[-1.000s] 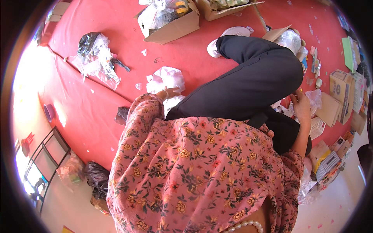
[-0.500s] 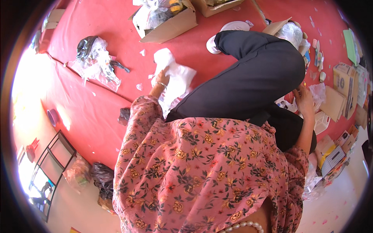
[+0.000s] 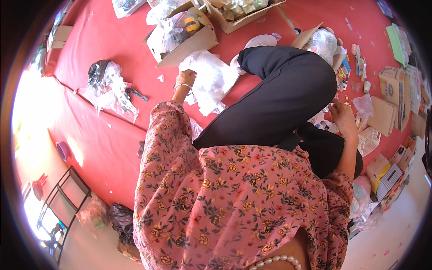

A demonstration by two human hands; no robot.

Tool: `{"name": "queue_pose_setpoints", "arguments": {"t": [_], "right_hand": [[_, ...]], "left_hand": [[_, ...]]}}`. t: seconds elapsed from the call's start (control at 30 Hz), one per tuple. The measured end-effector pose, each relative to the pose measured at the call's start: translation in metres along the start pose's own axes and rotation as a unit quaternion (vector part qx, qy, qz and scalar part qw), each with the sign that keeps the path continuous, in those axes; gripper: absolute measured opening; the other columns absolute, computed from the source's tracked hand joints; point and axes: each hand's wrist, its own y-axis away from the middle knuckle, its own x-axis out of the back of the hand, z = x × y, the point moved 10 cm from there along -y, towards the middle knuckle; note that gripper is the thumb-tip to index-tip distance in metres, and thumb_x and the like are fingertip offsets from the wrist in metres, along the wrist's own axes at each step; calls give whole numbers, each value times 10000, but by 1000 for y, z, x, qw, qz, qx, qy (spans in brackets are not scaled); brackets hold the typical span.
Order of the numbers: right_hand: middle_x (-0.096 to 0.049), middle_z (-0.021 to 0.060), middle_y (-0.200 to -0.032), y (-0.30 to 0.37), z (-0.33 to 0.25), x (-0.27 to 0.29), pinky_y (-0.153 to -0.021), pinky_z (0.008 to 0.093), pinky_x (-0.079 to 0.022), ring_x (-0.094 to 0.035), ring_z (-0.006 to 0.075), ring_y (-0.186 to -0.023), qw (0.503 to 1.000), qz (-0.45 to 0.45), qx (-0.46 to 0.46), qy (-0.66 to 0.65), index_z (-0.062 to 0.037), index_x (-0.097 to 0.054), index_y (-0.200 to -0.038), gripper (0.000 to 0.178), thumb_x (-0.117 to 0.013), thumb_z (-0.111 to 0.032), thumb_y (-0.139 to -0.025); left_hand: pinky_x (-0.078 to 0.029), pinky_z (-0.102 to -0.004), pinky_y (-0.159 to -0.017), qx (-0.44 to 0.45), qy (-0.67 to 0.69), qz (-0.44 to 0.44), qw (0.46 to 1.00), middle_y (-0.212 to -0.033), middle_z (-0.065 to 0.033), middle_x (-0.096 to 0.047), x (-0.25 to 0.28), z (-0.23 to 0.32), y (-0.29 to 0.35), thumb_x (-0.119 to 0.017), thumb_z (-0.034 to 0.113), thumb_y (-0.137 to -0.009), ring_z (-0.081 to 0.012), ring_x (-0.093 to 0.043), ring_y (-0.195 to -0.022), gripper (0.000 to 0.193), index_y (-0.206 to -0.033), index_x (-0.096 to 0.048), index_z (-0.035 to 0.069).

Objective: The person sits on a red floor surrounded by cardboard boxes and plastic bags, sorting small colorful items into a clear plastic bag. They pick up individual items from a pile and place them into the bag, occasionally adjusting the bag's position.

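Observation:
My left hand (image 3: 186,79), with a bracelet at the wrist, is closed on the edge of a white plastic bag (image 3: 209,78). The bag is puffed out and crumpled on the red floor covering, left of my bent, dark-trousered leg. My right hand (image 3: 343,118) is on the other side of the leg, close to the knee. Its fingers are loosely bent and apart, with nothing visible in them. Small loose items and white scraps (image 3: 330,126) lie right by it, partly hidden by the leg.
Cardboard boxes (image 3: 182,38) of filled plastic bags stand at the far side, another open box (image 3: 321,42) beyond my knee. Torn black and clear plastic (image 3: 111,85) lies left. Flattened cardboard (image 3: 383,118), a white basket (image 3: 369,140) and small objects are on the right.
My left hand has moved away from me with the white bag, which now looks fuller and more spread out. My right hand has stayed beside the leg. The whole view has shifted a little.

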Motion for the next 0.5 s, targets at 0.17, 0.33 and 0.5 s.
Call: {"name": "queue_pose_setpoints", "arguments": {"t": [0.17,0.33,0.5], "right_hand": [[-582,224,-846,0,-7,7,-697,403,-425,-561,354,-796,998,29,44,22,20,-549,-991,274,-515,-174,-801],[-582,201,-853,0,-14,9,-698,418,-417,-548,352,-822,994,46,68,73,9,-544,-990,272,-520,-183,-799],[-592,187,-867,-4,-7,8,-721,416,-424,-549,346,-841,996,42,56,62,-5,-563,-975,255,-516,-174,-790]], "left_hand": [[-499,-270,-534,214,190,89,954,-802,-86,-583,8,-56,-15,-610,70,-727,-180,-584,-653,250,-969,-563,33],[-484,-346,-522,380,450,202,783,-828,-112,-545,-33,-65,-21,-728,91,-643,-238,-542,-653,424,-1011,-519,119],[-462,-356,-516,399,539,217,709,-819,-84,-547,-41,-57,-44,-653,35,-704,-232,-525,-641,342,-994,-506,141]]}}
